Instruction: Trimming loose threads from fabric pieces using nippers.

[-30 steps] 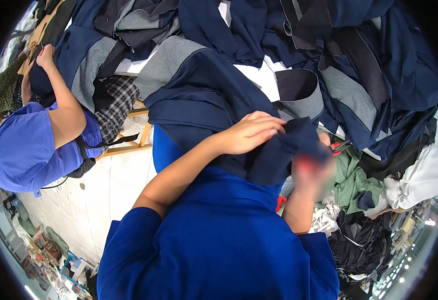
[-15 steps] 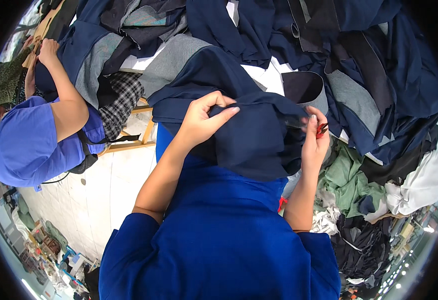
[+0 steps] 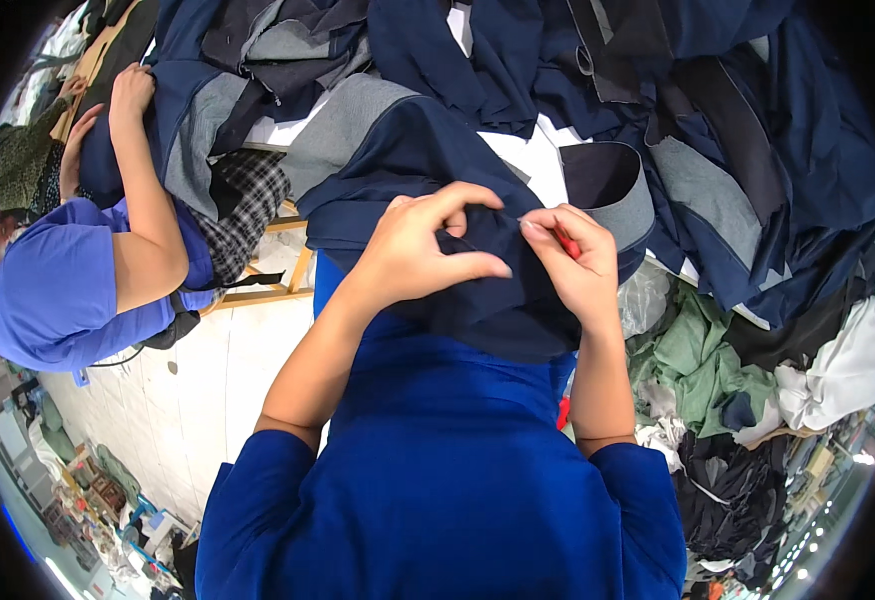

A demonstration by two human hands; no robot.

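A navy garment (image 3: 498,315) is bunched across my lap and against the table edge. Over it, my left hand (image 3: 418,245) has its thumb and forefinger spread in a C, with nothing seen between them. My right hand (image 3: 580,262) is closed beside it, thumb and fingertip pinched together just above the cloth. Whether a thread lies in that pinch is too fine to make out. Red thread snips (image 3: 567,243) sit inside the right hand, mostly hidden by the fingers.
Navy and black garments with grey linings (image 3: 703,195) heap over the table. At left, a person in a violet-blue shirt (image 3: 53,285) handles dark cloth beside a wooden stool (image 3: 278,290). Green cloth (image 3: 693,355), white cloth (image 3: 838,360) and dark scraps (image 3: 728,490) pile up at right.
My right hand has come left from the garment's right side to close beside my left hand. The left thumb and forefinger, nearly together on the cloth before, have spread apart.
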